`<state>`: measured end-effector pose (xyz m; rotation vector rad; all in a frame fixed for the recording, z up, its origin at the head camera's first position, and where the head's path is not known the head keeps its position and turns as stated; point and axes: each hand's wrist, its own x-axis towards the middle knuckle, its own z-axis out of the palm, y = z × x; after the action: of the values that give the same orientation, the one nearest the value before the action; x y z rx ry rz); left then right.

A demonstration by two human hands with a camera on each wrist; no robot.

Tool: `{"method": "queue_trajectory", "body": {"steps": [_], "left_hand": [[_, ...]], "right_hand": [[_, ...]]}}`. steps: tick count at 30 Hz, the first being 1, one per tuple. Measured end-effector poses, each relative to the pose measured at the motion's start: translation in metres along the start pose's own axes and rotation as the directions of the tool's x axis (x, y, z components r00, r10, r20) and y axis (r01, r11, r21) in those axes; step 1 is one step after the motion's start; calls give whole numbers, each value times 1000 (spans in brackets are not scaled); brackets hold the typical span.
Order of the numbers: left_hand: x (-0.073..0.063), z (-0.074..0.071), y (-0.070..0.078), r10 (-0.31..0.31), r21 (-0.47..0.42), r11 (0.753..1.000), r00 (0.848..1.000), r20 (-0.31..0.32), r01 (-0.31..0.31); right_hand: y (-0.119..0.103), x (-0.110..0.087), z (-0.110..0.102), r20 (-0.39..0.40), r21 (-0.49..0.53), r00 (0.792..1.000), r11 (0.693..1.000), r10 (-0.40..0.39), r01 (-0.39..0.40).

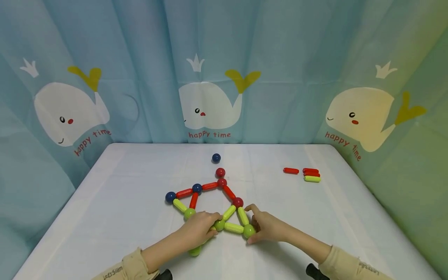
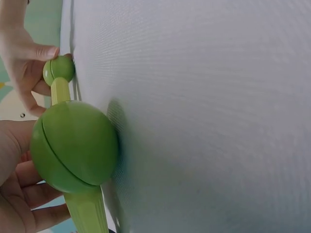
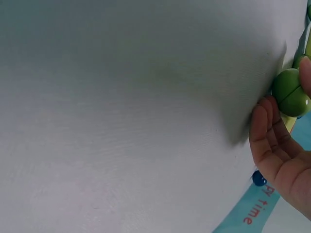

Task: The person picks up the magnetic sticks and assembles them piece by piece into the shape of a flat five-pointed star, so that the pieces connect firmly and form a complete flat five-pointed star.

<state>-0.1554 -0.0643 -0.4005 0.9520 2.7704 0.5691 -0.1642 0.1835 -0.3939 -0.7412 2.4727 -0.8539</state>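
Green, red and blue balls joined by short rods form a flat frame on the table. My left hand (image 1: 201,229) pinches a green ball (image 1: 219,224) at the frame's near side; this ball (image 2: 75,145) looms large in the left wrist view. At the near right corner my right hand (image 1: 267,225) holds another green ball (image 1: 249,231) between thumb and fingers. A yellow-green rod (image 1: 233,228) links these two balls. Two more rods lead from them to a dark red ball (image 1: 238,202). Part of the frame is hidden under my left hand.
A loose blue ball (image 1: 216,158) lies beyond the frame, and a red ball (image 1: 220,172) sits against its far corner. Several spare rods, including a red rod (image 1: 291,170) and a yellow-green rod (image 1: 312,179), lie at the far right. A curtain (image 1: 154,77) stands behind the table.
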Motion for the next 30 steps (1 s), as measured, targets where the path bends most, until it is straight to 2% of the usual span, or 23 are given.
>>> {"method": "queue_trajectory", "body": {"steps": [8, 12, 15, 17, 20, 23, 30], "left_hand": [[2, 0, 0, -1, -10, 1000, 1000, 20, 1], [1, -1, -1, -1, -21, 1000, 1000, 22, 2], [-3, -2, -5, 17, 0, 1000, 999, 29, -17], [-7, -5, -10, 32, 20, 999, 999, 35, -33], [-12, -10, -20, 39, 25, 999, 998, 55, -41], [-15, -17, -32, 39, 2, 999, 996, 75, -39], [-19, -28, -59, 79, -77, 995, 984, 156, -68]], "right_hand": [[3, -1, 1, -18, 5, 999, 1000, -27, 27], [5, -3, -2, 19, 20, 1000, 1000, -13, 12], [6, -6, -9, 47, 30, 999, 999, 9, -10], [10, -8, -16, 39, 22, 999, 1000, 12, -13], [23, -10, -27, -29, -25, 1000, 1000, -3, 3], [43, -11, -42, -125, -83, 992, 996, 4, -14], [90, -13, -78, -314, -209, 947, 969, 60, -131]]}}
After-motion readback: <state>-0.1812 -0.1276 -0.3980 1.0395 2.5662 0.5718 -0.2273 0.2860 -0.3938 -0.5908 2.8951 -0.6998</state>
